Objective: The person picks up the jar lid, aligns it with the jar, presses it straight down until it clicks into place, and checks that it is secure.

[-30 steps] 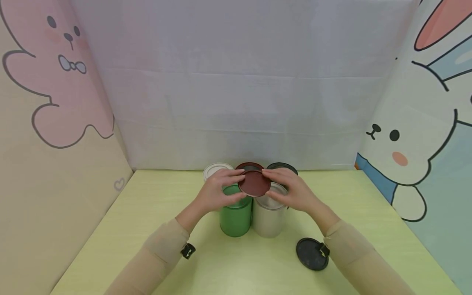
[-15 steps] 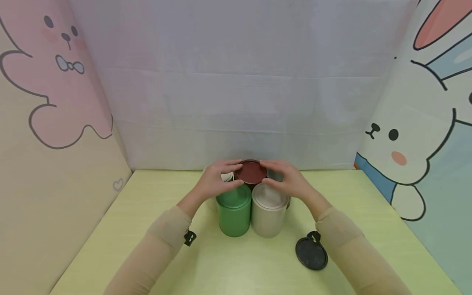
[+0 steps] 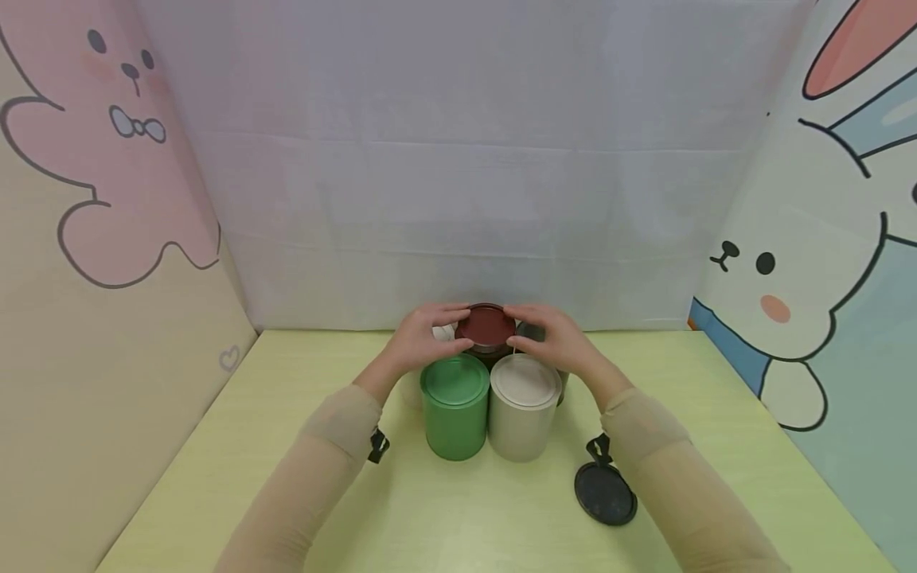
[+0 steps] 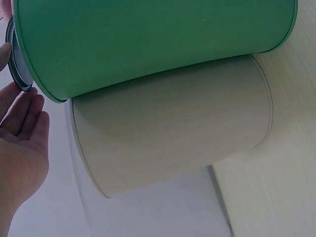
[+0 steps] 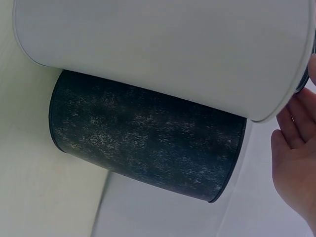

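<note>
Five round tins clustered at the back-centre of a pale green table (image 3: pixel 286 493). Front pair lidded: green tin (image 3: pixel 455 410), beige tin (image 3: pixel 524 410). Behind them a cream tin (image 4: pixel 173 133), a speckled black tin (image 5: pixel 143 136) and a dark red tin, mostly hidden. Smooth red lid (image 3: pixel 485 325) sits on the red tin; left hand (image 3: pixel 419 341) and right hand (image 3: pixel 555 341) pinch its rim from either side, fingers curled. Loose black lid (image 3: pixel 605 493) lies flat near the right sleeve, open tabletop around it
</note>
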Tool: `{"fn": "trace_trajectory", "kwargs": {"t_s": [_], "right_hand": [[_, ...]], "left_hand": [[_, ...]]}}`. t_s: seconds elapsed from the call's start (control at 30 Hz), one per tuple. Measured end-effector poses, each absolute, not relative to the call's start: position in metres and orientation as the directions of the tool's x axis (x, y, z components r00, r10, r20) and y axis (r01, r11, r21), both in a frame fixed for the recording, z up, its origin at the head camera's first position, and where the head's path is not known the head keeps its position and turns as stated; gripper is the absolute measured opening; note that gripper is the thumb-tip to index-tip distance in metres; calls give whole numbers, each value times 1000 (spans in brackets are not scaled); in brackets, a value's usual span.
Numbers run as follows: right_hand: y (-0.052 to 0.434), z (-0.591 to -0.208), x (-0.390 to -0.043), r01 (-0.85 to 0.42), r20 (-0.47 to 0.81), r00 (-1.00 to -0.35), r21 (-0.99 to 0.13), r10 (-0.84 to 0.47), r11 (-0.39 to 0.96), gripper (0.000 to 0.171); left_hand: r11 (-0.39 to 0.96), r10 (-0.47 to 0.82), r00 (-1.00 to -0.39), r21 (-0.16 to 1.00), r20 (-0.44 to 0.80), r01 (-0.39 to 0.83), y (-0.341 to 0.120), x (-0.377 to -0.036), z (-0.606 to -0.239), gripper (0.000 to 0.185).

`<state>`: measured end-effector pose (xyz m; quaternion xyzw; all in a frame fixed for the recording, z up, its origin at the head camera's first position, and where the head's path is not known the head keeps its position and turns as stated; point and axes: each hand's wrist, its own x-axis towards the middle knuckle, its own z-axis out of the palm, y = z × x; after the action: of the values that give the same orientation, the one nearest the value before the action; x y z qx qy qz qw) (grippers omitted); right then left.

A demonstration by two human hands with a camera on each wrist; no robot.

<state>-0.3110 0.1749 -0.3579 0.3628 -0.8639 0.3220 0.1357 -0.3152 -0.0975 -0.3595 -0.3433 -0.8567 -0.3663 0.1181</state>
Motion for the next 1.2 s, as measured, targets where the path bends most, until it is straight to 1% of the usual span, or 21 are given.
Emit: {"fn": "trace_trajectory", "kwargs": {"t_s": [0.13,0.37,0.63,0.73,0.93,1.2], "right_hand": [[175,-360,-317,-683,428,-730,-484,-533,546,50],[172,-366,-326,-653,374,-755,-511,-539,560,49],[172,-371,-331,-596,312,-797,-547,-518,587,51],[172,-372,-332,-586,295,-802,-557,-519,588,51],[172,-375,-335,-584,285,-803,-553,-524,594,50],[173,-376,-336,-558,254,-819,-557,-514,615,51]], "left_hand": [[522,497,-762,559,414,644,-96,-320,-363,52],[553,491,-799,585,346,593,-97,-328,-369,54],[552,525,-784,569,332,610,-98,-340,-379,55],[548,534,-777,563,334,619,-97,-340,-379,57],[570,531,-797,574,288,588,-95,-342,-378,56],[613,564,-790,519,240,595,-91,-348,-379,53]]}}
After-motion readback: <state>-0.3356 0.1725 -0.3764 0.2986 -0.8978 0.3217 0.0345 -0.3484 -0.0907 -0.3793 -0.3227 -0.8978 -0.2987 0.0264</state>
